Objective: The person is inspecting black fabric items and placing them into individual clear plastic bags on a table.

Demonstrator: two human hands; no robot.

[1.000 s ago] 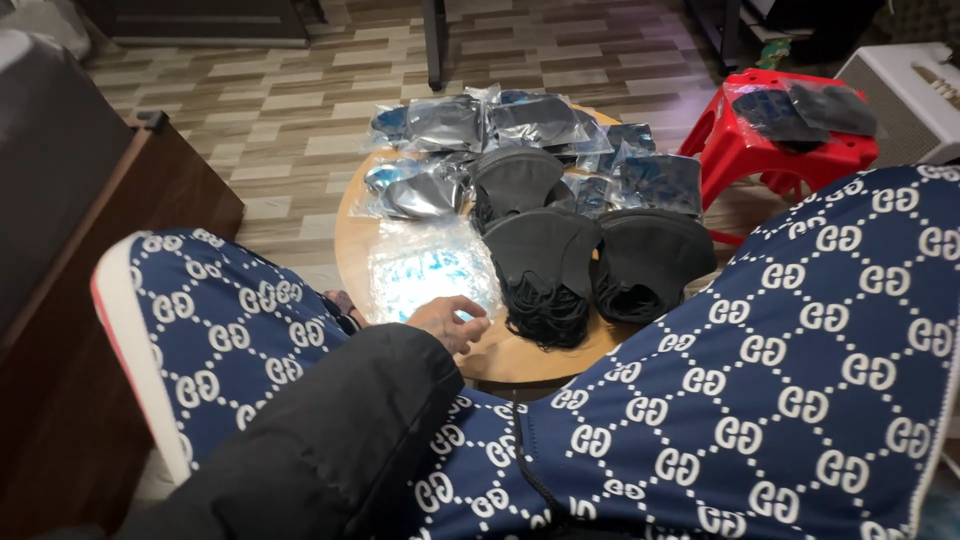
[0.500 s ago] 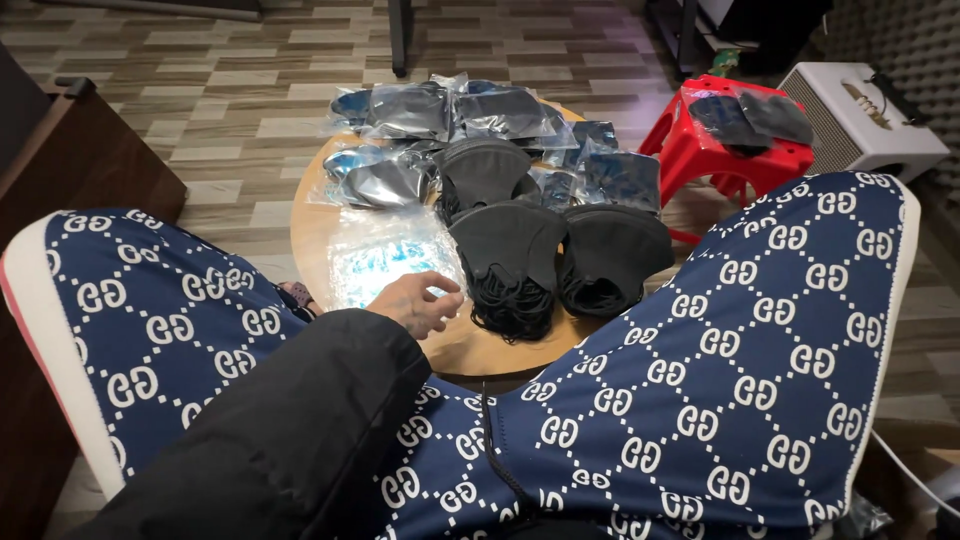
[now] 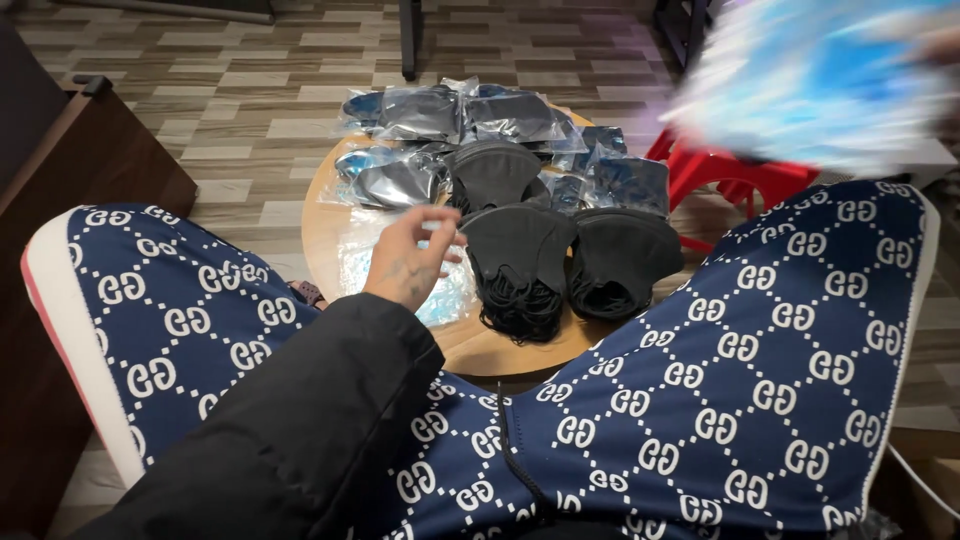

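Note:
My left hand hovers just above a small round wooden table, fingers apart and holding nothing. Under it lies a flat pile of clear plastic bags. Right of the hand stand three stacks of black face masks. Several masks sealed in clear bags lie across the table's far side. At the top right, a heavily blurred clear bag with blue print is in the air. My right hand shows only as a blur at the bag's edge and seems to grip it.
My legs in dark blue patterned trousers flank the table's near side. A red plastic stool stands right of the table, a brown wooden cabinet at the left. A dark furniture leg rises from the striped wood floor behind.
My left hand has lifted off the clear bags on the table and spread its fingers. A blurred clear bag has swung into view at the top right. The camera has moved closer.

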